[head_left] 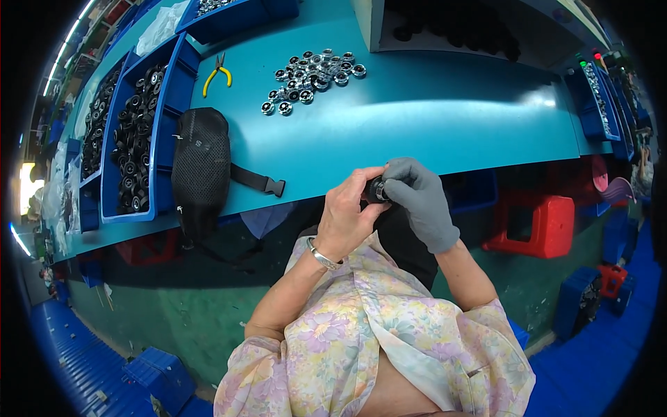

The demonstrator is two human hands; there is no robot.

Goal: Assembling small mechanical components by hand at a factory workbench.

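In front of my body, just off the table's near edge, both hands meet around a small round black part (376, 189). My bare left hand (347, 207), with a silver bracelet at its wrist, grips the part between thumb and fingers. A grey glove covers my right hand (420, 200); its thumb and fingers pinch the part from the other side. Fingers hide much of the part, so its details cannot be made out. Farther up the teal table (431, 132) lies a loose group of small shiny silver-and-black round parts (316, 75).
Yellow-handled pliers (218, 74) lie left of the silver parts. A black waist bag (201, 163) with a buckled strap rests beside a blue bin (161, 132) of black round parts. Another blue bin (592, 104) stands far right. A red stool (552, 226) is below the table.
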